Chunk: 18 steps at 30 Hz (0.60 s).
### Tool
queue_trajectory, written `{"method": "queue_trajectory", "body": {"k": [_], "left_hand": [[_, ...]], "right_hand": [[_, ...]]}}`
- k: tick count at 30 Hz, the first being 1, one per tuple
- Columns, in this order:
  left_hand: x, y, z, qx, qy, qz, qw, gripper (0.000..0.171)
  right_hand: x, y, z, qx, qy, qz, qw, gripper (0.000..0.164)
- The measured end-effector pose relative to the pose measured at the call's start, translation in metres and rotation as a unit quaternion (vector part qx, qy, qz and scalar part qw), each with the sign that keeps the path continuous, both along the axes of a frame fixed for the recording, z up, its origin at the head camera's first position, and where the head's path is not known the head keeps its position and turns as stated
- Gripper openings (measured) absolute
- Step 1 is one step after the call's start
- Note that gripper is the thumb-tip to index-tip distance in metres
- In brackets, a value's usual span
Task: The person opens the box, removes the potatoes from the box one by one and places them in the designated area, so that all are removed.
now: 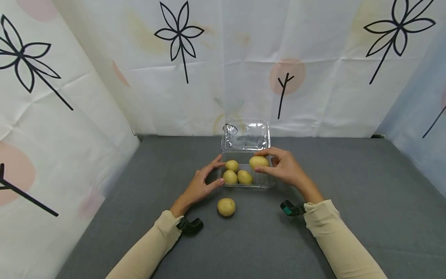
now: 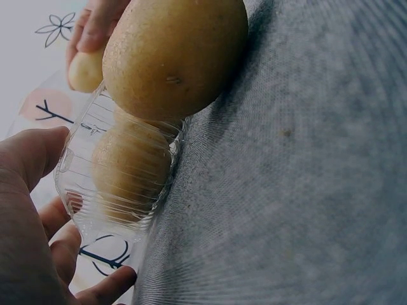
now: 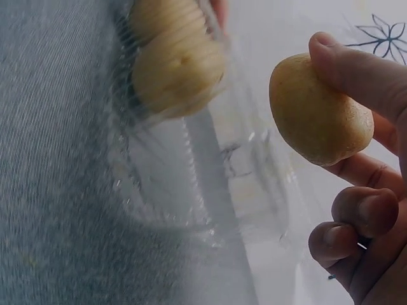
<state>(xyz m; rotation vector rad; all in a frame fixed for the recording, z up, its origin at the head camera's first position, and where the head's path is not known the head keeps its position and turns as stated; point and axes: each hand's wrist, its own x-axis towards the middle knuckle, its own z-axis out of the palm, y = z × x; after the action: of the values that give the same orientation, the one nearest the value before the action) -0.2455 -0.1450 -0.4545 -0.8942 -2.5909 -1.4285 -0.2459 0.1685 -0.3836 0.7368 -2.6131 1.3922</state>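
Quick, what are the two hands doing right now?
Left hand: open, fingers touching the left side of the clear plastic container.
Right hand: holding a potato over the container.

Head view bright, evenly lit, sharp; wide-angle bend at edges. Soft short shadows under potato point(image 1: 226, 207) on grey surface point(image 1: 348, 217). Glare on clear lid point(image 1: 246, 135). Wrist views dimmer: right wrist view motion-blurred over tray point(image 3: 184, 171), left wrist view near potato point(image 2: 175, 57) soft.
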Motion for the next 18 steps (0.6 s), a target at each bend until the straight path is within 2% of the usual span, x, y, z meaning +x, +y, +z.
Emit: {"method": "queue_trajectory", "body": {"k": [10,18], "left_hand": [[0.001,-0.001,0.0,0.0,-0.001,0.002,1.0,0.052],[0.001,0.0,0.0,0.003,-0.004,0.005,1.0,0.052]], "right_hand": [[0.015,-0.017,0.013,-0.03,0.026,0.041,0.998,0.043],[0.033,-0.034,0.003,-0.037,0.071,0.109,0.991,0.039]]}}
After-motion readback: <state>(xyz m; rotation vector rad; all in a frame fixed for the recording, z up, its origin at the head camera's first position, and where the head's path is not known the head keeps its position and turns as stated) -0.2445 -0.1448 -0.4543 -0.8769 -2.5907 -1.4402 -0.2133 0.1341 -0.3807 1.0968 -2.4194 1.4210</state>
